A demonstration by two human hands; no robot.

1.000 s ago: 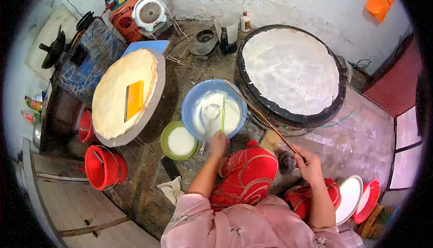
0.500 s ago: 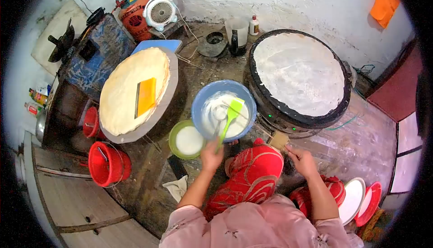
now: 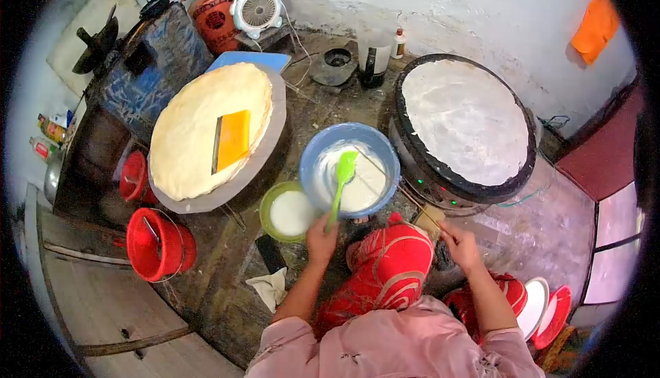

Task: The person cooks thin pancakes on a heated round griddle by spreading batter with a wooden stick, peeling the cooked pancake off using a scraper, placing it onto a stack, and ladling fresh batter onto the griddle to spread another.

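My left hand [image 3: 321, 242] is closed around the handle of a lime-green spatula [image 3: 346, 167], whose head is in the white batter [image 3: 366, 179] of a blue basin [image 3: 392, 165]. In my right hand [image 3: 462, 244] is a thin stick [image 3: 410, 199] that slants up-left over the basin. A pale tan block [image 3: 429, 220] lies by the stick's near end; whether it is joined to the stick I cannot tell. Touching the basin's left side, a green bowl [image 3: 265, 221] holds white liquid. Right of the basin, a round black-rimmed griddle [image 3: 467, 124] carries a thin white sheet.
At left, a stack of round flatbreads [image 3: 185, 137] bears an orange scraper [image 3: 234, 141]. Red buckets [image 3: 161, 244] stand below it. A gas cylinder [image 3: 213, 24], a fan [image 3: 258, 10] and a pitcher [image 3: 373, 62] are along the wall. A white cloth [image 3: 268, 287] lies near my left arm.
The spatula's head has moved left within the basin, its handle now steeper. The stick shows more clearly across the basin. The whole view has shifted slightly.
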